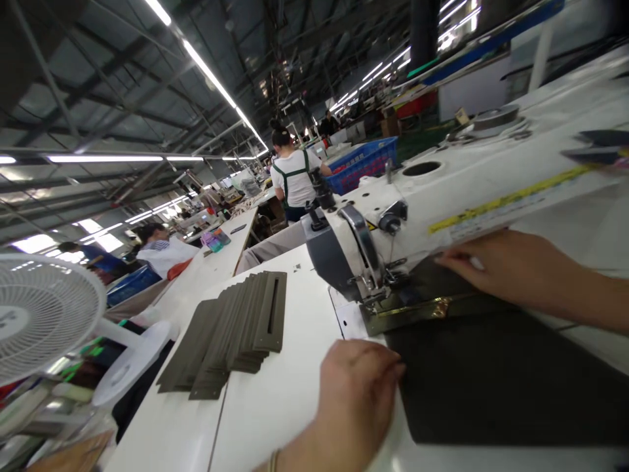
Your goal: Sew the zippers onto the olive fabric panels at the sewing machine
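A dark olive fabric panel (pixel 501 380) lies on the sewing machine bed, with a gold-toothed zipper (pixel 410 309) along its upper edge. The zipper's gold slider (pixel 441 307) sits right of the needle area. My left hand (pixel 358 393) is closed, its fingertips pinching the panel's left edge. Beyond the zipper, my right hand (pixel 501 269) pinches a raised dark fabric piece (pixel 425 272) beside the machine arm. The sewing machine head (pixel 351 252) stands over the zipper's left end, and its presser foot is hard to make out.
A fanned stack of olive slotted pieces (pixel 236 328) lies left on the white table (pixel 275 406). A white fan (pixel 49 321) stands far left. Scissors (pixel 597 147) and a yellow measuring tape (pixel 511 196) are on the machine arm. A person (pixel 295 174) works ahead near a blue crate (pixel 363 164).
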Tool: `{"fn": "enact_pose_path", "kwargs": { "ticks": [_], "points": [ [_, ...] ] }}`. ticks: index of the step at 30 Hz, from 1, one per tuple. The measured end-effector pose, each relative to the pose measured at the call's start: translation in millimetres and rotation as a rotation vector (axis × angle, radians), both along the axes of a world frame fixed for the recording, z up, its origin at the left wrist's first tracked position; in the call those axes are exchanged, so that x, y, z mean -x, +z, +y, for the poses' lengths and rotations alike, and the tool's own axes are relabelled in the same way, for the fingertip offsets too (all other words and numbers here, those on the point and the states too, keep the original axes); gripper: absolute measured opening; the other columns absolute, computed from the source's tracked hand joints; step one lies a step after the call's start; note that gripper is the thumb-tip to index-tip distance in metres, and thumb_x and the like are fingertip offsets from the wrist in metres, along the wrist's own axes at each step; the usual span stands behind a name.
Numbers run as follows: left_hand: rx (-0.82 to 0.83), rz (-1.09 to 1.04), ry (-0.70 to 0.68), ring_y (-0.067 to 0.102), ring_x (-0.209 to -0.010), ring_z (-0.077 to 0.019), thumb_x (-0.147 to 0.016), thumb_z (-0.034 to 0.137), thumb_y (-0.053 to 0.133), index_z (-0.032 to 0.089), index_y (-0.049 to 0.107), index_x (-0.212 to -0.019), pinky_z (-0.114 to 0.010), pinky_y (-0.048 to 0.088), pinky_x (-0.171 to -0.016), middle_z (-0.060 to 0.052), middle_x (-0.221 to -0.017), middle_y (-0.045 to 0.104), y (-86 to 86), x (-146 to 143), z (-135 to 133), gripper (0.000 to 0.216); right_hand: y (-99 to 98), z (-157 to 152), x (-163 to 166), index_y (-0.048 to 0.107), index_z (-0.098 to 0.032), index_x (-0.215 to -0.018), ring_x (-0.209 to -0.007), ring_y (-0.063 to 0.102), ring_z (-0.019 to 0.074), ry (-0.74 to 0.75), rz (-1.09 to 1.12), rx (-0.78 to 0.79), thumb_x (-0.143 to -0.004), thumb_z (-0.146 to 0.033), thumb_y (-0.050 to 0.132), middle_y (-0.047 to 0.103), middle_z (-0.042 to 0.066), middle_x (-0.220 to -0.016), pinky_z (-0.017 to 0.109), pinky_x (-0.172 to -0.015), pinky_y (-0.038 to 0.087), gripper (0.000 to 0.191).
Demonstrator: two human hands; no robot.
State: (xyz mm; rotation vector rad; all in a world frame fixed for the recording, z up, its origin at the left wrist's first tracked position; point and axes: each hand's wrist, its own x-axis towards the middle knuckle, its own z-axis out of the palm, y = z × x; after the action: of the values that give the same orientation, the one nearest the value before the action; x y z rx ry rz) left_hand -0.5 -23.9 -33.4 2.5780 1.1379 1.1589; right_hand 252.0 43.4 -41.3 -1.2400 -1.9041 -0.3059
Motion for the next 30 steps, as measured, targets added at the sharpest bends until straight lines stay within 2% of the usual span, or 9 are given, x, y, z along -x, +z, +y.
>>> {"fn": "enact_pose_path", "kwargs": {
  "ticks": [1,3,5,7,12,16,21,30],
  "points": [
    [-0.008,0.064,0.087,0.072,-0.087,-0.0247,-0.089,0.018,0.065,0.018,0.068,-0.103,-0.039,0.062,-0.077,-0.008,-0.098,0.075,-0.6,10,6,0.014,0.3,-9,10,0.062,-0.018,-0.076,-0.068,0.059,0.0153,0.078,-0.058,-0.006,-0.1,-0.037,0.045,0.062,0.003,-0.072,0.031,-0.066,0.05,0.035],
    [-0.024,0.191,0.127,0.068,-0.105,-0.0308,-0.085,0.017,0.07,0.015,0.067,-0.11,-0.049,0.058,-0.091,-0.014,-0.113,0.072,-5.0,20,19,0.026,-4.7,-26,35,0.066,-0.019,-0.079,-0.073,0.063,0.0175,0.248,-0.175,-0.07,-0.1,-0.027,0.041,0.067,0.006,-0.077,0.033,-0.069,0.052,0.033],
    [-0.032,0.251,0.118,0.068,-0.108,-0.0285,-0.086,0.013,0.068,0.015,0.068,-0.102,-0.051,0.05,-0.103,-0.013,-0.112,0.072,-12.1,19,31,0.016,-15.0,-34,58,0.07,-0.012,-0.097,-0.088,0.068,0.0215,0.296,-0.243,-0.18,-0.095,-0.012,0.04,0.072,0.012,-0.097,0.036,-0.08,0.055,0.03],
    [-0.034,0.265,0.114,0.069,-0.105,-0.0251,-0.089,0.01,0.064,0.016,0.069,-0.092,-0.049,0.046,-0.108,-0.012,-0.108,0.073,-19.1,13,37,0.008,-26.4,-29,72,0.07,-0.006,-0.101,-0.092,0.069,0.0229,0.295,-0.273,-0.215,-0.087,-0.001,0.038,0.073,0.016,-0.102,0.036,-0.083,0.057,0.035],
    [-0.037,0.23,0.134,0.07,-0.104,-0.0241,-0.089,0.009,0.063,0.016,0.068,-0.092,-0.048,0.047,-0.107,-0.01,-0.105,0.074,-25.3,7,35,0.01,-39.5,-4,68,0.071,-0.006,-0.098,-0.093,0.071,0.0211,0.36,-0.309,-0.202,-0.08,0.002,0.039,0.073,0.016,-0.102,0.031,-0.083,0.059,0.038],
    [-0.001,0.206,0.118,0.07,-0.098,-0.0222,-0.089,0.008,0.062,0.017,0.066,-0.082,-0.041,0.052,-0.101,-0.008,-0.097,0.074,-21.6,7,35,0.012,-36.9,0,64,0.07,-0.011,-0.107,-0.102,0.068,0.0195,0.445,-0.291,-0.103,-0.08,0.0,0.04,0.072,0.013,-0.109,0.032,-0.092,0.056,0.041],
    [-0.031,0.191,0.086,0.071,-0.089,-0.02,-0.092,0.009,0.057,0.018,0.062,-0.076,-0.036,0.056,-0.092,-0.006,-0.086,0.073,-18.2,4,37,0.02,-30.2,0,68,0.067,-0.011,-0.112,-0.102,0.068,0.0205,0.557,-0.213,0.023,-0.085,-0.002,0.039,0.071,0.014,-0.11,0.034,-0.093,0.056,0.04],
    [-0.101,0.253,0.079,0.071,-0.088,-0.0223,-0.091,0.006,0.055,0.018,0.061,-0.08,-0.039,0.057,-0.087,-0.006,-0.089,0.073,-13.4,2,37,0.018,-22.1,-3,69,0.066,-0.007,-0.11,-0.102,0.067,0.022,0.54,-0.218,0.085,-0.083,0.001,0.038,0.07,0.016,-0.109,0.035,-0.093,0.056,0.039]
  ]
}}
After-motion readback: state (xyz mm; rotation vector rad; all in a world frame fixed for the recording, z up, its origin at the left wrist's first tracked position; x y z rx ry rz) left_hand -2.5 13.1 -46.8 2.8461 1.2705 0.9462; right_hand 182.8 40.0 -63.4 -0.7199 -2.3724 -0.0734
